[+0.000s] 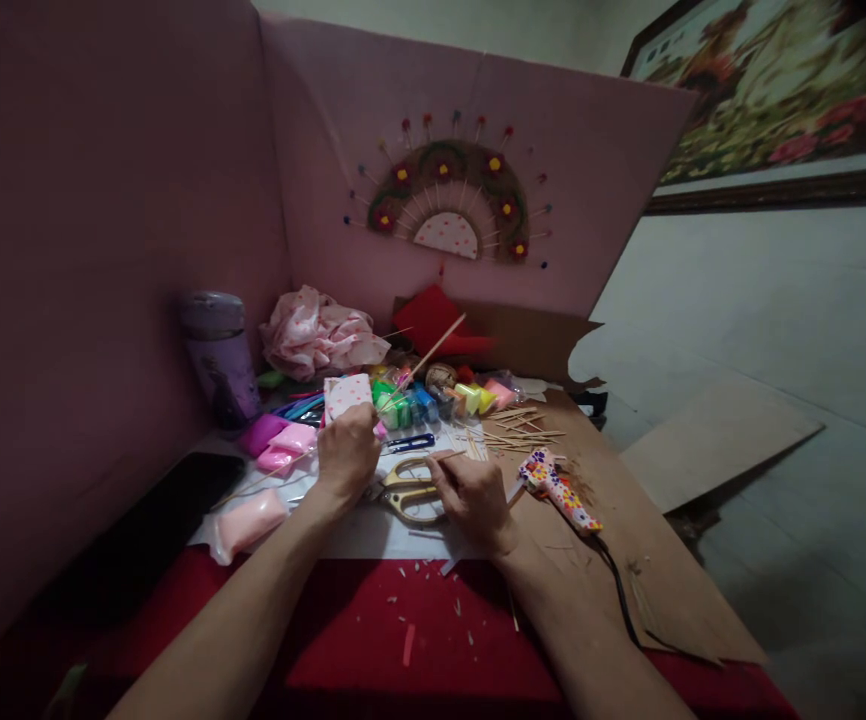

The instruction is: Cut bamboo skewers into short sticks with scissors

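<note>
My left hand is closed around a piece of white fabric with red dots and a long thin wooden stick that slants up to the right. My right hand rests on the white sheet with its fingers curled, pinching a short thin stick near its fingertips. Gold-handled scissors lie between the two hands, and a smaller blue-handled pair lies just beyond them.
A patterned glue gun with a black cord lies right of my right hand. Loose sticks, colourful clay packets, pink packets, a purple bottle, crumpled cloth, a black phone and a pink board with a fan decoration surround them.
</note>
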Action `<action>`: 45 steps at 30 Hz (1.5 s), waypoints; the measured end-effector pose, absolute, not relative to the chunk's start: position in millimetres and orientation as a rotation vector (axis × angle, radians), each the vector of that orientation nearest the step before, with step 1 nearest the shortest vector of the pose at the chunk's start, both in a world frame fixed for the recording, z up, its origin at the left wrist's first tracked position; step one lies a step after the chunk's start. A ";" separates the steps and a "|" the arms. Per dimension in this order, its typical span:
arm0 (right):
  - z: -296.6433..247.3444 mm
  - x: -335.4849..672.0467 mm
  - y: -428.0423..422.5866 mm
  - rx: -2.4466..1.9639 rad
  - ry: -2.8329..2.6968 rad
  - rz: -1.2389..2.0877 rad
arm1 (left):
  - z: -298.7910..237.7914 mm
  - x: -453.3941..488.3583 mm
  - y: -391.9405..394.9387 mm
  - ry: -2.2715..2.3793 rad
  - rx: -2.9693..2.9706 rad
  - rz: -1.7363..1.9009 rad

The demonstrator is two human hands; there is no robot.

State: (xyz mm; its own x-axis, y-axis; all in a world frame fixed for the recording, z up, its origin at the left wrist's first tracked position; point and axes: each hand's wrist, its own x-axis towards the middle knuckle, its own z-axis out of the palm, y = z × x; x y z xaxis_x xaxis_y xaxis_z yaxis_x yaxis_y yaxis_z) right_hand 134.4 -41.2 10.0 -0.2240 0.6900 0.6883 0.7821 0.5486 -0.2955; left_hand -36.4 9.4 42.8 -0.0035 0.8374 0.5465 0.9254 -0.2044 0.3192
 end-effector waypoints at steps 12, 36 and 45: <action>11.3 136.8 -37.8 -1.234 -1.857 -0.251 | 39.3 -17.9 -6.1 -1.063 -2.512 -2.213; 10.3 136.2 -35.8 -1.255 -1.853 -0.281 | 14.7 -5.6 7.2 -1.294 -2.837 -2.190; -0.2 136.5 -27.2 -1.273 -1.969 -0.222 | 12.7 -3.0 4.8 -1.256 -2.900 -1.997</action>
State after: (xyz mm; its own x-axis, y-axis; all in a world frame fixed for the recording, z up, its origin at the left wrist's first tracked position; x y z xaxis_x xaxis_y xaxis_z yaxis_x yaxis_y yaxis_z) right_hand 136.5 -27.2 -0.2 -0.2082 0.7043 0.6787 0.8377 0.4866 -0.2479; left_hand -3.0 4.8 12.7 0.2725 0.7765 0.5682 0.1758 -0.6208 0.7640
